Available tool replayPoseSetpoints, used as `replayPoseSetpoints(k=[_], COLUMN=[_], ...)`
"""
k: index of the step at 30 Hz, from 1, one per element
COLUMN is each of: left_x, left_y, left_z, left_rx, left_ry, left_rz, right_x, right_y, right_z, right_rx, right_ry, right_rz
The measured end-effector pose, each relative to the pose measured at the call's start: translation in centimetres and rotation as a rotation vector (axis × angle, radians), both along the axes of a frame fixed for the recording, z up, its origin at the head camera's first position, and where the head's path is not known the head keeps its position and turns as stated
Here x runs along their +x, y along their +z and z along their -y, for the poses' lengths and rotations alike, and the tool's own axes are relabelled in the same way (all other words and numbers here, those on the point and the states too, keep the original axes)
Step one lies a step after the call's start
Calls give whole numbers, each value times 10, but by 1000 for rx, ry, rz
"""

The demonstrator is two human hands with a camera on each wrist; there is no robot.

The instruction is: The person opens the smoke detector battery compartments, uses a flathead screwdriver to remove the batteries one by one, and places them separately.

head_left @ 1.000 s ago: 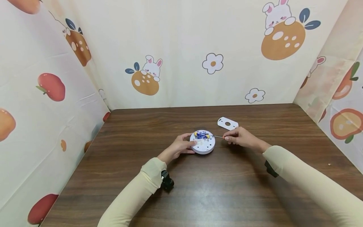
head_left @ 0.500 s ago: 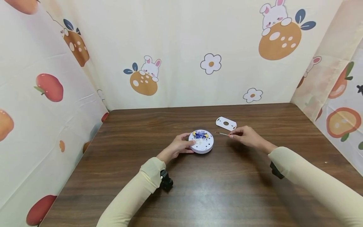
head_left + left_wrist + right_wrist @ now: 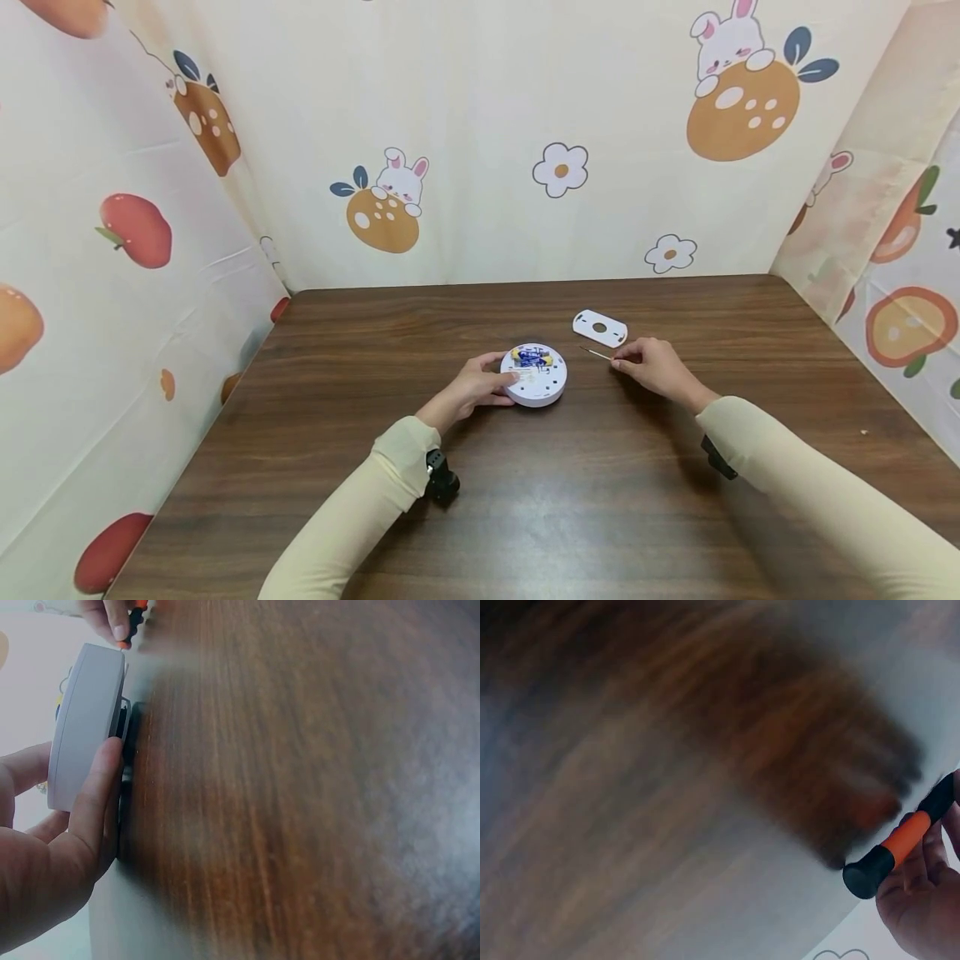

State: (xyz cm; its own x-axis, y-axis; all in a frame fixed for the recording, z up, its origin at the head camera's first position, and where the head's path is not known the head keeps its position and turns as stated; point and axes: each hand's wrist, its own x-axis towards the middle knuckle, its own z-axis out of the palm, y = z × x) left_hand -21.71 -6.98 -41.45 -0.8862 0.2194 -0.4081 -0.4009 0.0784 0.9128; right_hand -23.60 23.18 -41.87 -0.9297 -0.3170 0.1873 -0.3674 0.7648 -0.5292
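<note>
My left hand [image 3: 474,385] grips a round white device [image 3: 542,388], its thumb over the top face. Blue and yellow batteries [image 3: 531,357] sit in that face, at the far side. In the left wrist view the device [image 3: 86,724] shows its pale side wall, held slightly tilted with fingers along its underside. To the right, my right hand [image 3: 654,368] holds a screwdriver [image 3: 597,354] just above the table, with its thin shaft pointing left, apart from the device. The right wrist view shows the screwdriver's orange and black handle [image 3: 906,838] in the fingers.
A white mounting plate [image 3: 611,335] with a round centre hole lies flat behind the screwdriver. The brown wood-grain table [image 3: 420,325] ends against a printed curtain [image 3: 480,167] at the back, with more curtain at both sides.
The screwdriver has drawn back to the right, away from the device's battery area, and its tip now points up and left near the white plate. The left hand holds the device in place.
</note>
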Motion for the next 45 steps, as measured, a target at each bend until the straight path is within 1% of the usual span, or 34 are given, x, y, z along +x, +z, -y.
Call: replayPoseSetpoints(k=[6,16,22,26,28,33,36,41,45], left_x=[1,2,1,1,1,2,2,1,1], left_y=[1,2,2,0,0,1,0,-1,-1], left_z=[0,-1,0,0,0,1,2,2,1], left_rx=[-19,-7,-6,-3,-5,-6,-1,11,21], left_ry=[2,3,0,3,5,6,8,6,-2], left_rz=[8,2,2,1,2,0,-6,-5,-7], right_x=[-1,-1,-3,-4,-4,-4,-3,-4,-6], right_y=[-4,-5,-1,9,16,35,43,47,44], right_z=[-1,-1,1,10,17,42,56,74,84], right_rx=[20,58,83,76,57,1,5,54,80], right_ry=[16,58,56,60,78,180,234,321,357], right_rz=[-49,-83,-68,-45,-43,-71,-85,-101,-92])
